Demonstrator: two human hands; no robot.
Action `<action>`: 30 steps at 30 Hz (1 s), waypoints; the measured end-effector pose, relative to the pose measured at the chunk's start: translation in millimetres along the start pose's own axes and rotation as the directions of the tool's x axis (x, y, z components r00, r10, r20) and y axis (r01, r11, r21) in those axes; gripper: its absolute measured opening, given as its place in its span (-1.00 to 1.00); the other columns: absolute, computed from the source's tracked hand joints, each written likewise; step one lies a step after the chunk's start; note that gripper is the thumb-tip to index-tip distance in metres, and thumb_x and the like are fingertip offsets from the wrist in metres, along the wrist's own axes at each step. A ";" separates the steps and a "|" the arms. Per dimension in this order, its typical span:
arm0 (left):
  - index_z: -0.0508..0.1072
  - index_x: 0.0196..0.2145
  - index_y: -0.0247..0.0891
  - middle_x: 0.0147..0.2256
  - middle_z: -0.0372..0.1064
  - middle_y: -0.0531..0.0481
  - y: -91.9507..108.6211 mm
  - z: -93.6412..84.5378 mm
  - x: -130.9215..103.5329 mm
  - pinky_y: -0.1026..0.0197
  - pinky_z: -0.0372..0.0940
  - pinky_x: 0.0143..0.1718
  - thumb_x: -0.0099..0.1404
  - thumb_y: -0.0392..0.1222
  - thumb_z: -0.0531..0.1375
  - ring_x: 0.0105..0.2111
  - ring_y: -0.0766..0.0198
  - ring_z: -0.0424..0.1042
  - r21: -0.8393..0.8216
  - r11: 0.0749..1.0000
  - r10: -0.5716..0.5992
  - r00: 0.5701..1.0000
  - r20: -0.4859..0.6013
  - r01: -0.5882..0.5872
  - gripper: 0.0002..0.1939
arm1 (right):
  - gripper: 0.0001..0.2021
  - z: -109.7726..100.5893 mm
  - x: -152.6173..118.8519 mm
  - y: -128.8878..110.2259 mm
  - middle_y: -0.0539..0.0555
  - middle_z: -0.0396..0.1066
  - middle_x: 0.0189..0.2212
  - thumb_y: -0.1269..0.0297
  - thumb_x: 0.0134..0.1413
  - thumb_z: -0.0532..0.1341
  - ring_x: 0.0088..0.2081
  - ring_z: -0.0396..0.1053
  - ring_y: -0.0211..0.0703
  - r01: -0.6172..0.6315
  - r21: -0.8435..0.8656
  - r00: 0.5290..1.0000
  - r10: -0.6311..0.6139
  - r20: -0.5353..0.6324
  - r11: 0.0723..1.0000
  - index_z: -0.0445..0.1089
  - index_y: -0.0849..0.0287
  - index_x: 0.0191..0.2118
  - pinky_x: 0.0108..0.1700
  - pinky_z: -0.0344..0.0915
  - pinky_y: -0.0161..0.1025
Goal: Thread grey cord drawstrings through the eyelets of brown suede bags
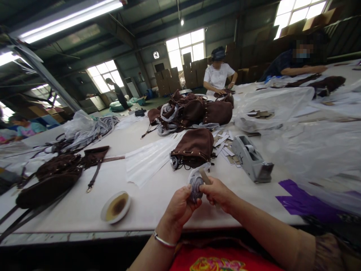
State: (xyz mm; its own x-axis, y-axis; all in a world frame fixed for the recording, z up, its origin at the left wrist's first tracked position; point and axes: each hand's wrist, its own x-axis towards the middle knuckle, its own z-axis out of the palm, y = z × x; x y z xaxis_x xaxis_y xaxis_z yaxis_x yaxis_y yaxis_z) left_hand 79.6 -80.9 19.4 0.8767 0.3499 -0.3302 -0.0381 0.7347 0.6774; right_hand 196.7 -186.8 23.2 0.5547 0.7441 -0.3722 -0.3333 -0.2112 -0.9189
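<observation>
Near the table's front edge, my left hand (180,205) is closed round a grey coiled strap bundle (196,188) wrapped in clear plastic. My right hand (217,192) touches the bundle's right side, its fingers closed on a flat tan strip (205,175) that sticks up. Just beyond both hands lies a dark brown drawstring bag (194,146) with its gathered opening toward me. Clear plastic from the bundle reaches up to the bag's near edge.
A tape dispenser (252,160) and scattered card strips (227,148) lie right of the bag. Brown bags (197,111) are piled behind. A dish of brown liquid (115,207) is at left, purple plastic (307,203) at right. A person in white (218,75) works across the table.
</observation>
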 end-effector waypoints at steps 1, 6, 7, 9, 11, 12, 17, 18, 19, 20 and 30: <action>0.51 -0.22 -0.40 -0.29 0.47 -0.15 -1.7 -0.1 -0.4 0.28 0.30 -0.41 0.17 -0.20 0.34 -0.36 0.26 0.40 0.002 1.000 -0.001 1.000 -0.003 0.001 -0.75 | -0.74 0.6 0.4 0.9 -0.20 0.14 -0.70 0.26 -0.21 0.21 -0.71 0.03 -0.37 0.011 -0.039 1.000 -0.012 -0.019 0.999 0.30 0.15 -0.28 -0.68 -0.04 -0.39; 0.52 -0.27 -0.40 -0.33 0.45 -0.12 -5.3 3.1 -3.2 0.32 0.27 -0.41 0.13 -0.20 0.38 -0.38 0.31 0.37 -0.016 1.000 0.021 0.999 -0.028 -0.022 -0.75 | -0.75 -0.1 1.4 2.3 -0.04 0.41 -0.48 0.36 -0.27 0.21 -0.45 0.31 -0.25 0.224 -0.250 0.965 -0.251 -0.081 0.942 0.38 0.20 -0.32 -0.41 0.24 -0.35; 0.52 -0.27 -0.40 -0.33 0.45 -0.12 -4.0 4.4 -3.7 0.32 0.27 -0.41 0.12 -0.19 0.39 -0.38 0.32 0.36 -0.018 1.000 0.025 0.999 -0.024 -0.026 -0.74 | -0.75 -1.4 1.0 1.3 -0.03 0.42 -0.46 0.35 -0.25 0.21 -0.41 0.32 -0.23 0.246 -0.260 0.960 -0.272 -0.067 0.934 0.38 0.21 -0.30 -0.38 0.25 -0.33; 0.52 -0.26 -0.41 -0.30 0.44 -0.14 0.1 7.2 -4.4 0.33 0.26 -0.43 0.13 -0.17 0.39 -0.37 0.32 0.36 -0.007 1.000 0.028 1.000 -0.002 -0.028 -0.72 | -0.74 -5.0 -0.6 -1.6 -0.03 0.42 -0.44 0.32 -0.20 0.23 -0.40 0.32 -0.22 0.276 -0.256 0.956 -0.292 -0.028 0.927 0.39 0.21 -0.27 -0.36 0.26 -0.32; 0.52 -0.23 -0.43 -0.28 0.44 -0.16 4.4 9.3 -4.7 0.34 0.25 -0.45 0.14 -0.15 0.39 -0.36 0.31 0.36 0.016 1.000 0.025 0.999 0.025 -0.026 -0.69 | -0.74 -9.0 -1.9 -5.0 -0.06 0.39 -0.48 0.29 -0.17 0.25 -0.42 0.29 -0.25 0.305 -0.250 0.949 -0.316 -0.005 0.919 0.39 0.20 -0.25 -0.38 0.25 -0.33; 0.52 -0.22 -0.43 -0.27 0.44 -0.17 5.8 9.8 -4.6 0.34 0.24 -0.46 0.15 -0.14 0.38 -0.36 0.31 0.35 0.026 0.999 0.024 0.999 0.034 -0.025 -0.68 | -0.74 -10.6 -2.2 -6.3 -0.08 0.34 -0.52 0.27 -0.16 0.26 -0.46 0.26 -0.27 0.311 -0.248 0.947 -0.322 -0.005 0.917 0.39 0.20 -0.25 -0.42 0.22 -0.34; 0.52 -0.17 -0.41 -0.21 0.43 -0.17 2.3 6.5 -3.6 0.36 0.25 -0.46 0.21 -0.13 0.34 -0.33 0.31 0.36 0.016 1.000 0.017 0.999 0.038 -0.017 -0.69 | -0.66 -12.4 -0.1 -5.7 -0.21 0.16 -0.68 0.21 -0.16 0.29 -0.68 0.04 -0.40 0.181 -0.109 0.984 -0.180 0.016 0.977 0.33 0.17 -0.20 -0.64 0.01 -0.39; 0.52 -0.17 -0.41 -0.21 0.43 -0.17 0.5 5.3 -3.6 0.36 0.25 -0.45 0.22 -0.13 0.33 -0.32 0.31 0.35 0.012 1.000 0.014 0.999 0.040 -0.014 -0.69 | -0.65 -11.8 0.3 -4.6 -0.22 0.17 -0.68 0.20 -0.17 0.29 -0.70 0.01 -0.41 0.151 -0.068 0.988 -0.149 0.033 0.986 0.32 0.17 -0.19 -0.67 -0.02 -0.39; 0.52 -0.17 -0.41 -0.21 0.43 -0.18 -1.1 4.4 -3.7 0.36 0.24 -0.46 0.22 -0.12 0.33 -0.32 0.30 0.35 0.011 1.000 0.011 0.999 0.044 -0.012 -0.70 | -0.64 -11.0 0.4 -3.5 -0.22 0.18 -0.68 0.20 -0.17 0.30 -0.71 0.00 -0.42 0.129 -0.031 0.991 -0.128 0.043 0.991 0.31 0.17 -0.18 -0.69 -0.04 -0.40; 0.52 -0.17 -0.41 -0.22 0.43 -0.18 -2.4 3.6 -3.9 0.36 0.24 -0.46 0.22 -0.12 0.33 -0.32 0.30 0.35 0.011 1.000 0.011 0.999 0.048 -0.012 -0.69 | -0.63 -10.1 0.3 -2.7 -0.23 0.19 -0.67 0.20 -0.18 0.30 -0.72 0.00 -0.42 0.112 -0.001 0.993 -0.112 0.046 0.994 0.31 0.17 -0.18 -0.69 -0.04 -0.41; 0.54 -0.18 -0.45 -0.29 0.42 -0.17 -7.0 1.1 -6.4 0.37 0.17 -0.52 0.17 -0.03 0.37 -0.37 0.32 0.32 0.104 0.994 0.032 0.999 0.029 -0.035 -0.60 | -0.68 -1.8 -6.5 -2.1 -0.21 0.19 -0.66 0.21 -0.20 0.30 -0.71 0.03 -0.42 0.054 0.049 0.998 -0.055 0.029 0.997 0.29 0.16 -0.25 -0.71 0.00 -0.43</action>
State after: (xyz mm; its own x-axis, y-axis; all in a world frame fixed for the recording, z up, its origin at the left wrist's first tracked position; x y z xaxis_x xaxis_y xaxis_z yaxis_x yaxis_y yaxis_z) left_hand 74.9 -88.9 17.5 0.8885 0.3560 -0.2894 -0.0182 0.6577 0.7531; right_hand 195.1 -192.3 27.3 0.5497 0.7730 -0.3168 -0.3397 -0.1396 -0.9301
